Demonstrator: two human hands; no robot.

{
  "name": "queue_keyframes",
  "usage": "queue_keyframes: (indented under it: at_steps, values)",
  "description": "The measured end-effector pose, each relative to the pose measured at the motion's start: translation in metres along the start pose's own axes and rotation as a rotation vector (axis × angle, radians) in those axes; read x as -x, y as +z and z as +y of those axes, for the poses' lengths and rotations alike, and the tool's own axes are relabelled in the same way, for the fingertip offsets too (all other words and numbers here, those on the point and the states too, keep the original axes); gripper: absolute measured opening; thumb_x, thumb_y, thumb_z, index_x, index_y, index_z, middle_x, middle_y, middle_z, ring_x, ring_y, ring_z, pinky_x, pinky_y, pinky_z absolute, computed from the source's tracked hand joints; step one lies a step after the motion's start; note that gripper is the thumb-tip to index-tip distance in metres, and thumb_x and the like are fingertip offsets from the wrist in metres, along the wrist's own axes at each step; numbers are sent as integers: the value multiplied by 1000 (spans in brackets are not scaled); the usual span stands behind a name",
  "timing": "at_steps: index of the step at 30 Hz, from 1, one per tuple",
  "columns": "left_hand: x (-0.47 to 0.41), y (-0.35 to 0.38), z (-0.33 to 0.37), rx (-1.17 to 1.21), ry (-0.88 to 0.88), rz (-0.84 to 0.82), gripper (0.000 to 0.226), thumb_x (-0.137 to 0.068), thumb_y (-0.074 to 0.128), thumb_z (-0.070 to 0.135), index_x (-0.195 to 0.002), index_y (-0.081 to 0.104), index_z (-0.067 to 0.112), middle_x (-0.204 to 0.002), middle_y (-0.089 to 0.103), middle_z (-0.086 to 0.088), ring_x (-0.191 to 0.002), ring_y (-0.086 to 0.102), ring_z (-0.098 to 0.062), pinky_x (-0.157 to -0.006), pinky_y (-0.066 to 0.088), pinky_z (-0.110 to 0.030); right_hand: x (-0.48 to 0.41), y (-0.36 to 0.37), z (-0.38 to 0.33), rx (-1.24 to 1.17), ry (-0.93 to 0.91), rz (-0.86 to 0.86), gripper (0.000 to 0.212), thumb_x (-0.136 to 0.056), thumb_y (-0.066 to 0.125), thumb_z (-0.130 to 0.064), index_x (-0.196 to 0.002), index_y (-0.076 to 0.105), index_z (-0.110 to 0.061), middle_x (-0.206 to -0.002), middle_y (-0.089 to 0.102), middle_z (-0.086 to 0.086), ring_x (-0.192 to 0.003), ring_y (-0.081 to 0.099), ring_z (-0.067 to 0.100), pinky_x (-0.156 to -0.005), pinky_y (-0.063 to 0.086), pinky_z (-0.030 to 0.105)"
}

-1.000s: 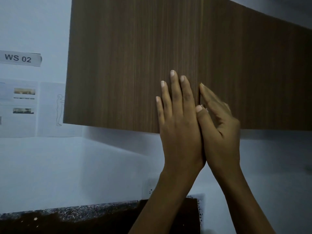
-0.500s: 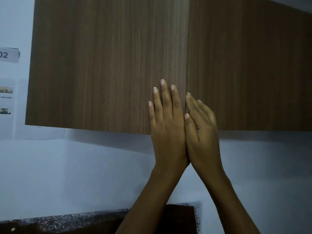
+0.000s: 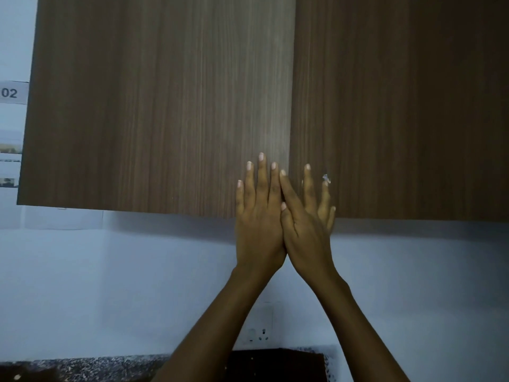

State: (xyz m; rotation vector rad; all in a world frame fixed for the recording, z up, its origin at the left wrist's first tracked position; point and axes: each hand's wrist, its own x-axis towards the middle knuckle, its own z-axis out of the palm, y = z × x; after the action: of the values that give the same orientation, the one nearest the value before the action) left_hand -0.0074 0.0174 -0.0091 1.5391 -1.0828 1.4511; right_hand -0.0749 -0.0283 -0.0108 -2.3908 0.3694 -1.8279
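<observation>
A dark wood-grain wall cabinet fills the upper view, with a left door [image 3: 165, 106] and a right door [image 3: 399, 106] meeting at a vertical seam. My left hand [image 3: 259, 216] lies flat with straight fingers on the lower right corner of the left door. My right hand [image 3: 305, 216] lies beside it with fingers spread and straight, over the lower left corner of the right door. The two hands touch along their inner edges, at the seam. Neither hand holds anything.
A pale blue wall [image 3: 110, 285] runs below the cabinet, with a white socket [image 3: 259, 334] low on it. A speckled dark countertop [image 3: 82, 368] crosses the bottom edge. Paper notices, one reading "02" [image 3: 12, 92], hang on the wall at far left.
The view has shifted so the cabinet sits further left and larger. My right hand's fingers have spread apart and now lie flatter on the right door. My left hand stays flat.
</observation>
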Motion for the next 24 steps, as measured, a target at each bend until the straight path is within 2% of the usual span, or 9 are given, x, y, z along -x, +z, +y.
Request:
queue_keyframes:
  at_steps: [3, 5, 8, 11, 13, 15, 18, 20, 24]
  values:
    - [4, 15, -12, -139, 28, -46, 63, -96, 25, 36, -148, 9, 4, -156, 6, -18, -144, 3, -32, -117, 10, -47, -1, 17, 16, 40, -1, -29, 56, -85, 2, -52, -140, -2, -43, -151, -20, -15, -141, -22, 18, -111, -12, 51]
    - [6, 22, -16, -195, 42, -73, 64, -96, 25, 37, -148, 12, 3, -156, 7, -18, -144, 4, -33, -117, 12, -47, -2, 26, 24, 62, 0, -40, 56, -86, 2, -51, -141, -5, -40, -150, -22, -14, -140, -24, 19, -111, -13, 51]
    - [9, 27, -21, -217, 55, -93, 60, -99, 10, 37, -147, 16, 3, -156, 9, -18, -144, 6, -34, -116, 13, -47, -2, 36, 30, 64, 6, -49, 57, -87, 2, -50, -142, -5, -38, -150, -24, -12, -139, -27, 21, -111, -13, 50]
    - [13, 33, -26, -240, 71, -119, 59, -97, 11, 35, -147, 19, 4, -155, 12, -18, -144, 9, -34, -116, 15, -47, 1, 46, 36, 27, 20, -73, 57, -86, 1, -50, -142, -7, -38, -149, -27, -10, -138, -29, 22, -111, -14, 46]
    - [15, 38, -31, -242, 83, -141, 60, -98, 0, 33, -147, 20, 4, -155, 14, -17, -143, 11, -35, -116, 16, -47, 3, 53, 40, 18, 34, -95, 58, -86, 0, -51, -142, -8, -38, -149, -29, -8, -137, -31, 23, -111, -15, 45]
    - [18, 43, -36, -246, 85, -174, 65, -97, -8, 35, -147, 19, 5, -155, 12, -17, -143, 10, -35, -115, 17, -48, 3, 61, 45, 52, 54, -107, 58, -86, -1, -51, -142, -10, -36, -147, -31, -6, -136, -32, 23, -112, -15, 46]
    - [22, 52, -42, -251, 81, -194, 64, -96, -8, 34, -148, 16, 6, -156, 11, -17, -143, 9, -34, -116, 17, -49, 3, 71, 52, 140, 59, -101, 57, -88, 0, -49, -142, -12, -35, -148, -31, -3, -136, -31, 24, -111, -14, 50]
    - [23, 57, -45, -266, 84, -192, 61, -97, -5, 33, -148, 15, 6, -156, 11, -17, -143, 9, -34, -116, 17, -48, 2, 76, 57, 168, 48, -98, 56, -90, 3, -50, -141, -14, -37, -149, -29, -2, -138, -29, 25, -108, -14, 52]
    - [21, 65, -49, -319, 80, -212, 59, -95, 15, 33, -148, 14, 6, -156, 10, -17, -144, 8, -34, -116, 16, -48, -4, 83, 62, 167, 50, -138, 54, -91, 2, -48, -139, -19, -38, -147, -33, -3, -136, -31, 26, -109, -6, 56]
